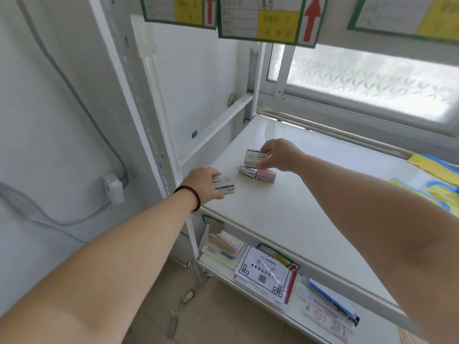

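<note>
My left hand (202, 183) grips a small white and blue box (224, 186) near the left edge of the white shelf (285, 219). A dark bead bracelet circles that wrist. My right hand (278, 155) pinches another small white box (255, 157) between thumb and fingers, just above a short row of boxes. Under it lie a white and blue box (247, 170) and a red and white box (267, 175), side by side on the shelf.
Yellow and blue bags (437, 180) lie at the shelf's right end. The lower shelf holds paper packs (267, 274) and envelopes (223, 247). Labels with red arrows (265, 18) hang above. A frosted window (372, 80) is behind, and a cable and wall box (114, 187) at left.
</note>
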